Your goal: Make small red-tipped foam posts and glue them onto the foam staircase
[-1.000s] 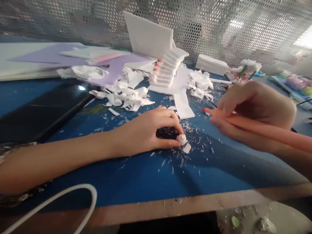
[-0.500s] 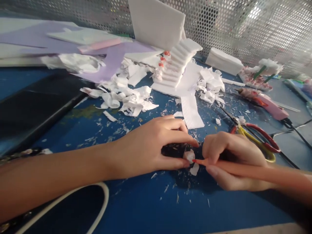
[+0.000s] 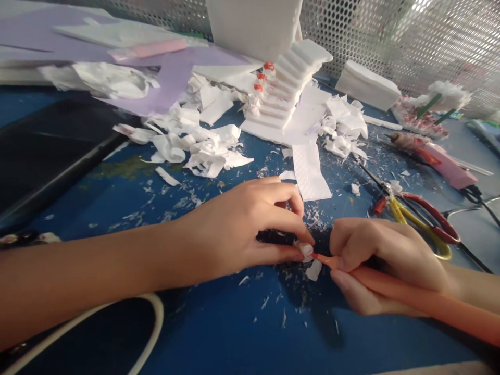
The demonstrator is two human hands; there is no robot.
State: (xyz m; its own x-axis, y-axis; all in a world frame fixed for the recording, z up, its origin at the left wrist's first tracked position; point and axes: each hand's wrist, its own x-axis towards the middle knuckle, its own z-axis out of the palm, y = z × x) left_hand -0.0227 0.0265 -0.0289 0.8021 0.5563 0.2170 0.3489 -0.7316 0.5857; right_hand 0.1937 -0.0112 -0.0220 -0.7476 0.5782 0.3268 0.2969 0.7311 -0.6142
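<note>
My left hand comes in from the left, low over the blue tabletop. Its thumb and forefinger are closed on a small, whitish, rounded piece of paper. My right hand grips an orange marker pen in a writing hold. The pen's red tip meets or nearly meets the side of that small piece; contact is hard to judge. Just below the fingertips lies a loose white scrap. The palm side of both hands is hidden.
Torn paper lies behind my hands, near a stepped white foam model with red bits. Scissors and a pink glue gun with a cable are at right. A dark flat panel and a white cord loop are at left.
My left thumb and forefinger, spread apart earlier, have come together on the small paper piece. The pen tip stays beside it. The view has shifted slightly, moving the background upward.
</note>
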